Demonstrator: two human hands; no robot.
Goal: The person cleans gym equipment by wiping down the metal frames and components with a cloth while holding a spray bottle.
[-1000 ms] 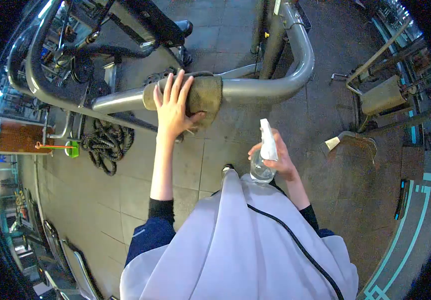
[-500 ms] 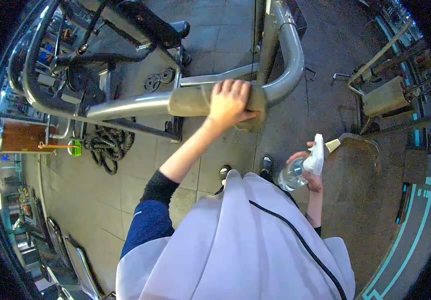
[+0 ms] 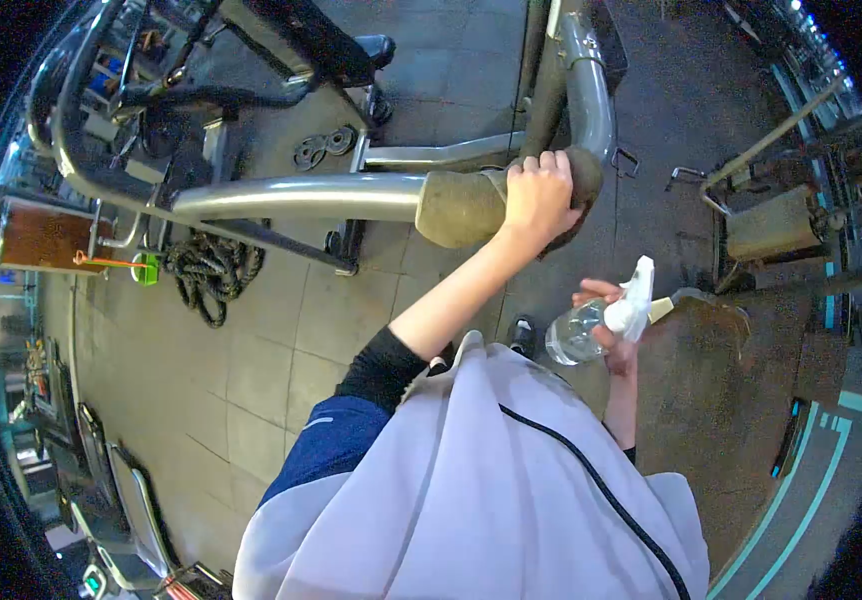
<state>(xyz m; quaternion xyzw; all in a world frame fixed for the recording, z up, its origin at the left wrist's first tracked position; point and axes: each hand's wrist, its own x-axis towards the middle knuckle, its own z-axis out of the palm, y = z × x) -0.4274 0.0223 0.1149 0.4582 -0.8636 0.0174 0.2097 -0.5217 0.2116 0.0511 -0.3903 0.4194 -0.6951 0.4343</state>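
A brown cylinder (image 3: 46,235) stands at far left in a gym, just beside a green piece (image 3: 146,268) at the end of an orange rod (image 3: 106,261). Next to it, a thick black rope (image 3: 213,272) lies coiled in a heap on the tiled floor (image 3: 261,370). Dark weight plates (image 3: 326,147) sit farther back, beyond a gray metal bar (image 3: 311,197) that runs across the upper middle of the scene and bends away at its right end.

Draped around the bar near that bend is a brownish-green cloth (image 3: 459,208). A person's left hand (image 3: 539,200) presses on its right part, the fingers (image 3: 548,163) held together and curled over cloth and bar. Below, a pale garment (image 3: 451,480) with a black cord (image 3: 591,475) covers the person's front, a dark shoe (image 3: 521,335) showing past its edge.

To the right, the right hand (image 3: 621,350) holds a clear spray bottle (image 3: 576,335) with a white nozzle, tilted and well apart from the cloth, the fingers wrapped around its neck. At far right, a tan pad (image 3: 773,225) is mounted on a metal frame (image 3: 716,195).
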